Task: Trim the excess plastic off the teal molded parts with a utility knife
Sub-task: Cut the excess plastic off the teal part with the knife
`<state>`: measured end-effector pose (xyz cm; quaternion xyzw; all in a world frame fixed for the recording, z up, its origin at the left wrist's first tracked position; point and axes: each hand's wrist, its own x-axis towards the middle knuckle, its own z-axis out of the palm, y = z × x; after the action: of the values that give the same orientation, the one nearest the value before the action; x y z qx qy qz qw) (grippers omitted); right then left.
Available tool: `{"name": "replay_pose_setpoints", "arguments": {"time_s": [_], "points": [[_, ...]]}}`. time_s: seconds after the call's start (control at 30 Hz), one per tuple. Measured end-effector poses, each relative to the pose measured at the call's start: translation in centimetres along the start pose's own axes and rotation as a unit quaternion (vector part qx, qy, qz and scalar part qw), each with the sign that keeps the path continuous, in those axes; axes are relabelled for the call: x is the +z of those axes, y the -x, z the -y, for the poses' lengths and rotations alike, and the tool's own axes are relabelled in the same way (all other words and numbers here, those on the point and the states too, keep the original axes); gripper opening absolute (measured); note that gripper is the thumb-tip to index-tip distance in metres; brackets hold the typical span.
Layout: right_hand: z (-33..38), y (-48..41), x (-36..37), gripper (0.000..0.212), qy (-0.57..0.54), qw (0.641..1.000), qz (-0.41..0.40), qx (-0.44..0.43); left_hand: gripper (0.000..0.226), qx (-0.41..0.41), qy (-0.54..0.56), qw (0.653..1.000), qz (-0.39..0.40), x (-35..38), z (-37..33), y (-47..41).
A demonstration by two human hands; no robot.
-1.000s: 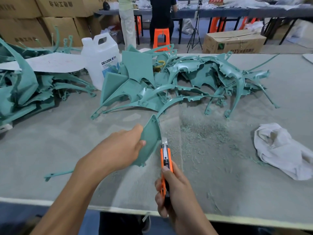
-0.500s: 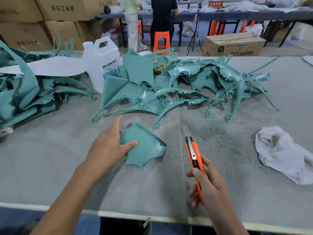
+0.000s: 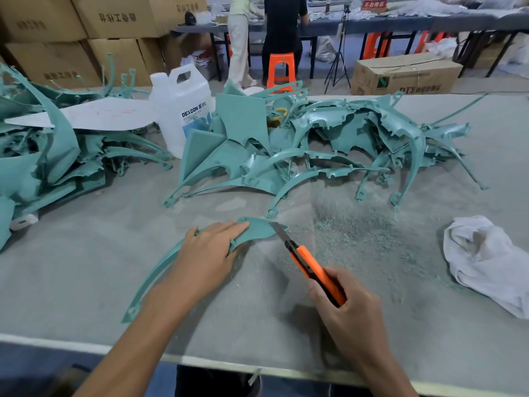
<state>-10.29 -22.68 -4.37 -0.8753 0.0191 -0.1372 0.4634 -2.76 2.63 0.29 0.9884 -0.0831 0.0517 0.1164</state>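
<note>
A long, curved teal part (image 3: pixel 255 230) lies flat on the grey surface (image 3: pixel 86 282), just before the person. Its broad end points away and to the right, and its thin arm sweeps back toward the near left edge. The left hand (image 3: pixel 210 253) presses down on the part near the broad end, its fingers (image 3: pixel 229 228) straight and close together, holding nothing. The right hand (image 3: pixel 352 313) has its fingers curled round the orange handle of the utility knife (image 3: pixel 310 266). The blade is out, and its tip meets the right-hand edge of the part's broad end (whether it has bitten into the plastic cannot be told).

Fine teal shavings (image 3: pixel 357 233) are strewn over the surface just right of the knife. Beyond them sits a tangled heap of teal parts (image 3: pixel 315 144), and a second heap (image 3: pixel 43 156) lies at the far left. A white jug (image 3: pixel 183 107) stands between the two heaps. A crumpled white cloth (image 3: pixel 486 262) lies at the right, well apart from the hands.
</note>
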Motion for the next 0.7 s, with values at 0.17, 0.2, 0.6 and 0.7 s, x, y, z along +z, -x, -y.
{"name": "replay_pose_setpoints", "arguments": {"time_s": [0.17, 0.2, 0.6, 0.7], "points": [[-0.5, -0.1, 0.1, 0.012, -0.022, 0.999, -0.021, 0.01, 0.048, 0.006, 0.022, 1.0, -0.011, -0.9, -1.5, 0.1], [-0.6, -0.3, 0.0, 0.011, -0.024, 0.999, -0.038, 0.022, 0.047, 0.01, 0.04, 0.999, -0.022, -1.2, -1.7, 0.2], [-0.9, -0.2, -0.2, 0.013, -0.046, 0.997, -0.062, 0.008, 0.04, -0.002, 0.087, 0.996, -0.024, -3.0, -2.6, 0.5], [-0.5, -0.1, -0.1, 0.01, -0.035, 0.998, -0.049, 0.002, 0.04, -0.025, 0.098, 0.995, 0.01, -2.3, -2.5, 0.2]]}}
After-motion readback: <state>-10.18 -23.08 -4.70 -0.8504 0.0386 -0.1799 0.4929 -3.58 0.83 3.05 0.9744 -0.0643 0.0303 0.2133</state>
